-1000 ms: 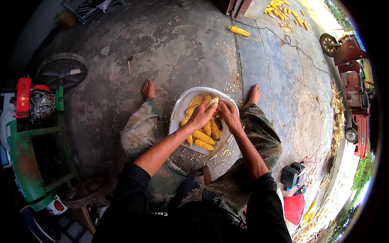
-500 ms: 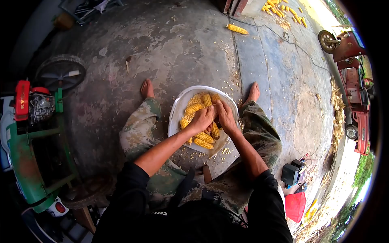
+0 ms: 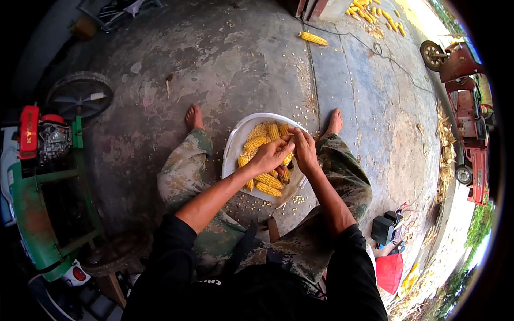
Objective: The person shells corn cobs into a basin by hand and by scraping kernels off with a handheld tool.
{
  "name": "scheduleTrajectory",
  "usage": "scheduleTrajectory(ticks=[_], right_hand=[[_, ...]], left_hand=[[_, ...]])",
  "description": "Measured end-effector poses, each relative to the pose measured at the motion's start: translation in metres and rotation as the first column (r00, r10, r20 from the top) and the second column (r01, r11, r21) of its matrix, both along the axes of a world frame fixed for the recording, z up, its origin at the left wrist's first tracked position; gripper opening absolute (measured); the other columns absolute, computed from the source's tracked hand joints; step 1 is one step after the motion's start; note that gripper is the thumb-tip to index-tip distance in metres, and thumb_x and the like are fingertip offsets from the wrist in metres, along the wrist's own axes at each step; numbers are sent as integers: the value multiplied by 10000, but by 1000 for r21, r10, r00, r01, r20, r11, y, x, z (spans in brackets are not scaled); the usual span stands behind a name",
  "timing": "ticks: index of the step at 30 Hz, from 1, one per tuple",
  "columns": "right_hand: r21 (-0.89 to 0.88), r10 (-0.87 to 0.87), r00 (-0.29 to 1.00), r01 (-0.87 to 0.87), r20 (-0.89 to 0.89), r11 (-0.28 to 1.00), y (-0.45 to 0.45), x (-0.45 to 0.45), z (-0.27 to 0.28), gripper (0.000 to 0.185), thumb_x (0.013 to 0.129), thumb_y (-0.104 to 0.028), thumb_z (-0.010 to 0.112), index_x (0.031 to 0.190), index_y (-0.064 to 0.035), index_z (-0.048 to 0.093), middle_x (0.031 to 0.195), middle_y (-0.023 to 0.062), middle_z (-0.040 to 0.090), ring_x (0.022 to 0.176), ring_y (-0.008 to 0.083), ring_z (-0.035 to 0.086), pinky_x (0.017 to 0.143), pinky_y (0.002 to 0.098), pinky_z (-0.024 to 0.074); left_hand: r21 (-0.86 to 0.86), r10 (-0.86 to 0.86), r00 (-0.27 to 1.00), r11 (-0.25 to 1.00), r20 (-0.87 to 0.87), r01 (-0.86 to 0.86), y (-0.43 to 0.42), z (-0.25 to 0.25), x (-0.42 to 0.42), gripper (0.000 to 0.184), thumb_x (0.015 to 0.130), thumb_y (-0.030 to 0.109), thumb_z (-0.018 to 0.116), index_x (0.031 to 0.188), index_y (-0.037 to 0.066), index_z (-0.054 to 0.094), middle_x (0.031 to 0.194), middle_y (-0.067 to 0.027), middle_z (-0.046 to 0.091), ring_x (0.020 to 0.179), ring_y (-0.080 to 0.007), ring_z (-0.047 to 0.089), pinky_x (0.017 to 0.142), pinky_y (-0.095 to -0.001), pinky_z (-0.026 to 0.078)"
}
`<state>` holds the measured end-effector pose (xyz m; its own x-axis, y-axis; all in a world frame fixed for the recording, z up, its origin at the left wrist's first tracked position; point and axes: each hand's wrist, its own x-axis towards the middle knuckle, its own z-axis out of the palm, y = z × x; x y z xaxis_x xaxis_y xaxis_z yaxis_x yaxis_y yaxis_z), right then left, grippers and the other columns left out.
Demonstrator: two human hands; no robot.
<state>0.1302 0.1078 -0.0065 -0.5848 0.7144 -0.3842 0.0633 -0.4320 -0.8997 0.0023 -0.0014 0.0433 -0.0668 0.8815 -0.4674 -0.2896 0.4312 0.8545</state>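
A white basin (image 3: 230, 160) stands on the floor between my feet, with several yellow corn cobs (image 3: 269, 189) and loose kernels in it. Over its right half, my left hand (image 3: 270, 155) and my right hand (image 3: 303, 151) come together with bent fingers. Both close on a corn cob (image 3: 288, 159), which shows in part between them; the fingers hide the rest.
Kernels lie scattered around the basin. A single cob (image 3: 313, 38) and a heap of cobs (image 3: 369, 13) are on the floor ahead. A green machine (image 3: 37, 214) stands left; a red vehicle (image 3: 474, 128), a black box (image 3: 382, 230) and a red cloth (image 3: 389, 272) are right.
The pale, stripped cob seen between my hands a second ago is no longer in them. My hands have moved slightly, and a yellow cob now shows between them.
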Motion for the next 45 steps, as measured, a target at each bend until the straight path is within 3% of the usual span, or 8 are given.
scheduleTrajectory(ticks=[9,13,18,26,28,32,38,45], right_hand=[[285,-66,990,28,127,958,-12,-2,-3,344,1045,-269,455,1076,21,638,819,81,663,748,122,592,676,258,476],[156,-52,998,48,23,987,-11,-3,-1,349,1051,-285,437,1096,16,609,824,89,667,727,136,602,666,262,493],[-112,-46,994,35,-103,993,-5,-4,16,406,1059,-323,424,1200,36,551,967,130,666,833,191,647,788,294,531],[-50,-18,994,13,-110,999,-7,-9,10,440,1066,-338,403,1228,46,544,1084,182,673,975,216,656,875,317,529],[11,43,995,-42,-89,999,-10,-11,18,477,1069,-353,389,1280,52,526,1121,184,667,1027,217,644,899,317,519],[38,127,991,-125,-49,991,-15,-13,31,513,1070,-371,378,1334,56,483,1162,184,656,1071,217,631,916,323,518],[-204,83,969,-132,-233,970,-10,-10,54,500,1072,-351,375,1405,20,409,1245,190,624,1108,229,618,948,335,506],[-157,217,976,-220,-35,963,-1,-7,20,384,1051,-277,446,1276,16,548,1105,145,664,963,175,652,805,299,548]], left_hand=[[182,34,902,982,-430,50,-4,-10,11,420,1057,279,391,1318,-30,500,886,-241,659,800,-370,680,732,-427,526],[344,159,757,934,-634,92,-3,-33,7,395,1058,260,386,1298,-19,528,842,-204,656,782,-301,692,636,-383,552],[67,136,983,989,-122,-128,-2,-9,5,315,1050,224,404,1190,4,580,855,-115,635,796,-159,685,437,-255,543],[130,104,667,991,-738,-11,-2,-29,-2,378,1028,363,484,1039,18,638,953,-86,637,920,-193,640,800,-354,495],[100,59,946,995,-319,-28,0,-18,-2,415,1028,391,479,1030,1,621,925,-63,621,861,-193,625,766,-361,497],[116,115,941,990,-318,-82,1,-41,7,406,1039,381,457,1072,1,593,864,-33,595,827,-148,605,724,-309,501],[-2,161,832,982,530,-189,0,-6,-6,327,1046,366,432,1087,70,564,792,-32,596,574,-101,566,468,-241,447],[57,212,922,968,323,-243,2,-13,-3,329,1033,333,486,1181,54,575,875,-38,638,728,-121,635,652,-270,538]])
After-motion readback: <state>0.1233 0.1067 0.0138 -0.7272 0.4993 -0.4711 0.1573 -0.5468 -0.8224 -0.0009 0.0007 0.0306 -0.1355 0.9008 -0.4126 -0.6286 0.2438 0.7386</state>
